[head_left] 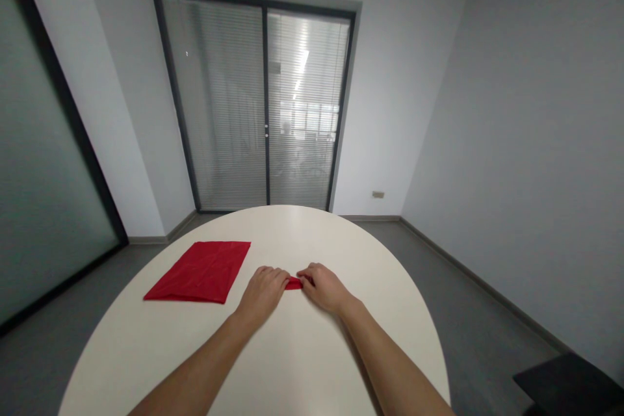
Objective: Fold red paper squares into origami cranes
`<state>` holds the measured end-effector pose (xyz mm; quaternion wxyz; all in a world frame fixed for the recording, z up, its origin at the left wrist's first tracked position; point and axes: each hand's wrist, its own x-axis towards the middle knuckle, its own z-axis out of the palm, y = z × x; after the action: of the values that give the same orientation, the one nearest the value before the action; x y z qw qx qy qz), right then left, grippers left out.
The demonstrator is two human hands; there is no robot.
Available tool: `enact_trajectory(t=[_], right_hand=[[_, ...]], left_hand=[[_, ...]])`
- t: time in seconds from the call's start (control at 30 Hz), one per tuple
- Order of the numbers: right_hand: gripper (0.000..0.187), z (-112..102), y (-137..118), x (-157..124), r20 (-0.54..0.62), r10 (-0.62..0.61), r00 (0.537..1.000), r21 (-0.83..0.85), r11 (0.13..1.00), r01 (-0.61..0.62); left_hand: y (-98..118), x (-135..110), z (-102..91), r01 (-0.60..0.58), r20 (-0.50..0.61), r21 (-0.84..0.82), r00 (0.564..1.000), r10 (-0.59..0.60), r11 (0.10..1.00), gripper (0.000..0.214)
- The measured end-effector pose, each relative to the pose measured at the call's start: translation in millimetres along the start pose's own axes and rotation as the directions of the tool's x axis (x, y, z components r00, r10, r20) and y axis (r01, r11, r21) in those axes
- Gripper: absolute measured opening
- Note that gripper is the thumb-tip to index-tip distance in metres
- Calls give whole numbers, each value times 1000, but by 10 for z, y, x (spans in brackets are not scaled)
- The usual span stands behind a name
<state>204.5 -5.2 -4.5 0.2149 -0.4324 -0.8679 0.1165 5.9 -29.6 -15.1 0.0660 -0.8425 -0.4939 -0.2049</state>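
The round white table (292, 234) filled the foreground. A folded red cloth (199, 271) lay flat at ten o'clock from the hands, clear of them. The left hand (263, 292) and right hand (324, 287) met at twelve o'clock, fingers closed on either end of a small red strip (294, 283), apparently pinning it flat.

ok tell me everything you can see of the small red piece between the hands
The small red piece is a narrow strip, the same bright red as the flat red sheet to its left; its material is unclear. It lies low on the white table with only its middle showing: the left hand covers one end, the right hand the other. Whether the fingers pinch or press it cannot be told.
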Motion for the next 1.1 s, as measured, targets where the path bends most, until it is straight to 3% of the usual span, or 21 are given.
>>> enact_trajectory(t=[0.27,0.77,1.1], right_hand=[[24,23,-3,18,-76,25,997,159,987,-13],[21,36,9,15,-85,-33,996,248,967,53],[23,52,100,30,-107,129,986,614,789,-36]], left_hand=[[0,2,-4,-3,-22,10,1000,4,1000,23],[30,10,-34,-17,-102,6,995,17,1000,15],[64,-34,-94,149,-103,-185,980,-170,971,20]])
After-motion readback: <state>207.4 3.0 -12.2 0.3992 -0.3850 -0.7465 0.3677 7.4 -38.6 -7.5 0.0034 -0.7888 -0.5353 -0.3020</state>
